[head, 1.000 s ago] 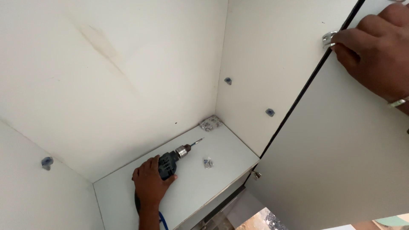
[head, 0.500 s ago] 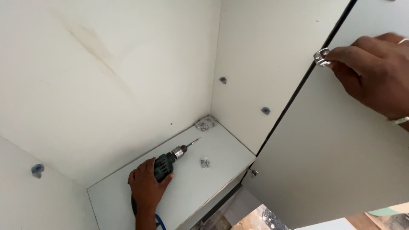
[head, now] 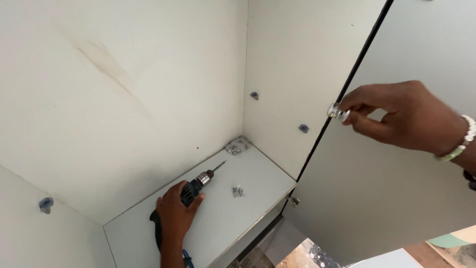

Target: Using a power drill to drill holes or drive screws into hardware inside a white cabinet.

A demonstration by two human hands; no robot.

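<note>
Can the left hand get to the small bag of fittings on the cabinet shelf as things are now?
Probably yes. The left hand rests on the drill, and the small bag of fittings lies on the same shelf just beside the drill, with bare shelf between. The hand would need to let go of the drill first.

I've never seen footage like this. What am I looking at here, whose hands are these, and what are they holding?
This is one picture, taken by a camera worn on a person's head, so you see what they see: the inside of a pale cabinet, with its door open on the right.

Both hands belong to that person. The left hand, low in the picture, rests on a dark power drill lying on the cabinet's shelf, its bit pointing toward the back corner. The right hand pinches a small silver metal fitting at the door's edge.

On the shelf also lie a small metal piece near the drill and a greyish plate in the corner. Small blue-grey plugs dot the walls.
</note>
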